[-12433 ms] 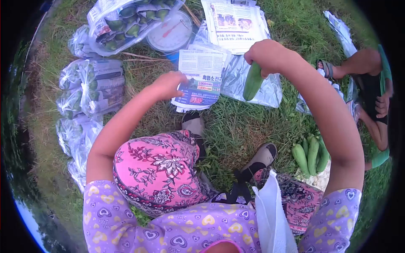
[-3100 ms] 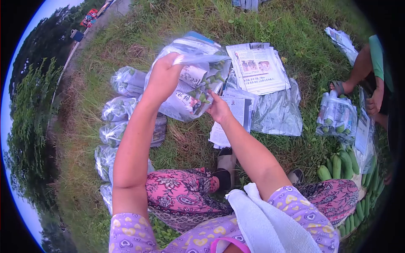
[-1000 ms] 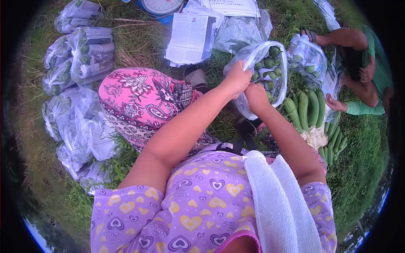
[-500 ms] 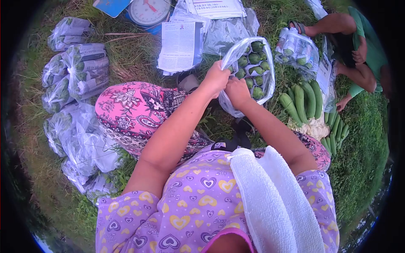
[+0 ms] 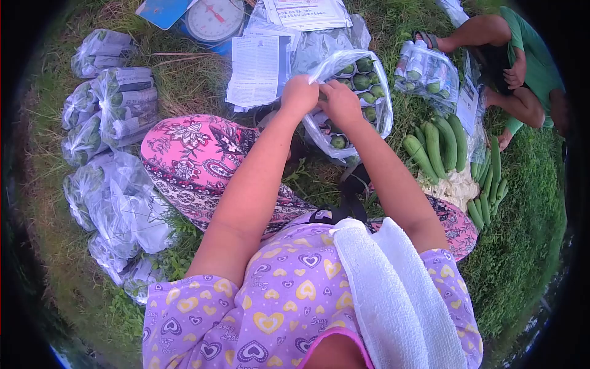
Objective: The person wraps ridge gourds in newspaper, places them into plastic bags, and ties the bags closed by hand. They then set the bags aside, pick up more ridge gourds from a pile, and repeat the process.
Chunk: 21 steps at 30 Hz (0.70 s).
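Between my knees stands an open clear plastic bag (image 5: 388,101), packed with several green gourds (image 5: 361,81) whose ends face up. Pale paper shows between some of them. My left hand (image 5: 300,96) is closed on the left edge of the bag's mouth. Close beside it, my right hand (image 5: 341,104) has its fingers bent onto the same edge, pinching the plastic. The fingertips of both hands are partly hidden.
Filled plastic bags (image 5: 126,101) line the grass at left. Papers (image 5: 255,71) and a dial scale (image 5: 215,18) lie ahead. At right are large green gourds (image 5: 433,147), thinner ones (image 5: 485,200), another filled bag (image 5: 430,77) and a person in green (image 5: 534,67).
Both my hands have shifted slightly up and left along the bag's edge, and its mouth has tilted. At right, a long thin gourd now stands up by the other person's hand.
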{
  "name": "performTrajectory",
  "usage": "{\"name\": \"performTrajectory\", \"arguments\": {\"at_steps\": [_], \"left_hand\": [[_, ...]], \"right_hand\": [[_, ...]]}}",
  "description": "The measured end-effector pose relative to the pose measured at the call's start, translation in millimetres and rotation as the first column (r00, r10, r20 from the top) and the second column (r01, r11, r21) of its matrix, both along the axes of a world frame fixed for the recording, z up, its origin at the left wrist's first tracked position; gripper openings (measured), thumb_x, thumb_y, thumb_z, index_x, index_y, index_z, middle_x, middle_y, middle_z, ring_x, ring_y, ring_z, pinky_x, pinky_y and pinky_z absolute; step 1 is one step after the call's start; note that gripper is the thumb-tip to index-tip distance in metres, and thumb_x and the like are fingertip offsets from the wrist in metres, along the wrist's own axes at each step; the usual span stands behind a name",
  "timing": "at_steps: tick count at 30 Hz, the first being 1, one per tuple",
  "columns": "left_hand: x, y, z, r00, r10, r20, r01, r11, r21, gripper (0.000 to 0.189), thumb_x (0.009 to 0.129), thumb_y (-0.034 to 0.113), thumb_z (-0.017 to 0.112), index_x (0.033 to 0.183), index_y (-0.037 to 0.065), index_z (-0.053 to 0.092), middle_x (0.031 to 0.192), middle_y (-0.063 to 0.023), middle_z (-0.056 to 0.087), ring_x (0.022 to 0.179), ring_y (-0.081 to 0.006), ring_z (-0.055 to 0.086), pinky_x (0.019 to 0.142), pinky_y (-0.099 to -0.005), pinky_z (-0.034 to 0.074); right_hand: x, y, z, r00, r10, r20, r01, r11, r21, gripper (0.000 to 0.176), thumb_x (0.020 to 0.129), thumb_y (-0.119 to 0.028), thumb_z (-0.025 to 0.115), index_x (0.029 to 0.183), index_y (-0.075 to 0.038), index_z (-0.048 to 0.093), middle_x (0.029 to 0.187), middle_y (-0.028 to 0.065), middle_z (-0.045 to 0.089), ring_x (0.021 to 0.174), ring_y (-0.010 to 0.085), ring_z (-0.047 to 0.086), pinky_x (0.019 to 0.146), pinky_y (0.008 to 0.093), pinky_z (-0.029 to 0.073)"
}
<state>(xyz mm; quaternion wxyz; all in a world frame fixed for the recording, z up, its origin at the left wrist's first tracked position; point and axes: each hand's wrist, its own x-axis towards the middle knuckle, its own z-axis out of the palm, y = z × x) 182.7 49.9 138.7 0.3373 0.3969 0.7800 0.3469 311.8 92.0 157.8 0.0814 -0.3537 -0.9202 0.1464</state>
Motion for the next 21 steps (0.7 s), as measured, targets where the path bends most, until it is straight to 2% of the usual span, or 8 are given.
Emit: {"name": "performTrajectory", "arguments": {"at_steps": [4,7,8,11,12,16,19,21], "left_hand": [[5,1,0,0.998,0.049,0.039,-0.051,0.997,0.063,0.022,0.088,0.016,0.051,0.098,0.004,0.066,0.073,-0.0166,0.064,0.067,-0.0254,0.061,0.063,-0.0362,0.045],[18,-1,27,0.973,-0.006,0.231,-0.02,0.994,0.109,0.022,0.086,0.018,0.051,0.091,0.001,0.065,0.078,-0.024,0.062,0.075,-0.0376,0.061,0.068,-0.0428,0.046],[25,-1,28,0.973,-0.032,0.229,-0.005,0.987,0.16,0.021,0.086,0.015,0.051,0.091,0.0,0.064,0.077,-0.0232,0.063,0.074,-0.0369,0.062,0.067,-0.0413,0.046],[34,0,13,0.987,-0.061,0.148,0.02,0.964,0.265,0.023,0.089,0.015,0.049,0.097,0.001,0.065,0.064,-0.0124,0.061,0.055,-0.0185,0.056,0.055,-0.0336,0.044],[32,-1,16,0.986,-0.053,0.156,0.019,0.977,0.211,0.023,0.089,0.015,0.049,0.097,-0.001,0.064,0.066,-0.0137,0.061,0.057,-0.0196,0.059,0.056,-0.0341,0.045],[21,3,2,0.999,0.017,-0.032,-0.007,0.962,0.274,0.023,0.089,0.015,0.049,0.096,-0.001,0.063,0.063,-0.0112,0.059,0.057,-0.015,0.056,0.055,-0.032,0.045],[21,2,7,0.972,0.028,0.234,-0.072,0.98,0.183,0.023,0.085,0.017,0.051,0.091,-0.004,0.058,0.079,-0.0275,0.06,0.078,-0.0413,0.06,0.069,-0.043,0.046],[21,3,-3,0.952,0.033,0.305,-0.096,0.977,0.193,0.023,0.088,0.018,0.051,0.098,-0.001,0.06,0.071,-0.0119,0.058,0.062,-0.0216,0.054,0.056,-0.0333,0.043]], "right_hand": [[21,-12,-9,0.982,0.144,0.123,-0.148,0.989,0.016,0.037,0.064,-0.022,0.076,0.099,-0.017,0.066,0.089,-0.0004,0.06,0.09,0.0201,0.056,0.075,0.0371,0.044],[37,-22,-17,0.993,0.108,0.038,-0.112,0.986,0.121,0.034,0.062,-0.023,0.076,0.094,-0.018,0.067,0.088,-0.0024,0.06,0.088,0.0174,0.055,0.074,0.0351,0.04],[36,-19,-20,0.993,0.075,0.088,-0.086,0.988,0.127,0.028,0.063,-0.024,0.074,0.089,-0.016,0.067,0.087,-0.0023,0.061,0.087,0.017,0.055,0.073,0.0358,0.038],[21,-6,-33,0.976,0.067,0.207,-0.101,0.982,0.158,0.021,0.068,-0.024,0.07,0.085,-0.013,0.066,0.086,-0.0016,0.062,0.087,0.0173,0.055,0.072,0.0358,0.038],[15,-2,-42,0.993,0.062,0.102,-0.082,0.975,0.204,0.016,0.073,-0.023,0.064,0.084,-0.012,0.065,0.085,-0.0007,0.063,0.088,0.0177,0.055,0.073,0.0368,0.037],[-12,13,-55,0.982,0.033,0.184,-0.071,0.976,0.205,0.016,0.076,-0.02,0.059,0.087,-0.012,0.067,0.097,-0.0002,0.064,0.092,0.0181,0.054,0.076,0.0397,0.036],[-12,15,-41,0.962,0.001,0.272,-0.046,0.986,0.16,0.02,0.076,-0.024,0.062,0.091,-0.013,0.068,0.103,-0.0018,0.064,0.096,0.018,0.053,0.083,0.0428,0.037],[-10,14,-41,0.965,-0.003,0.263,-0.044,0.984,0.175,0.024,0.074,-0.025,0.066,0.095,-0.014,0.068,0.103,-0.0027,0.063,0.099,0.018,0.053,0.089,0.0466,0.035]]}}
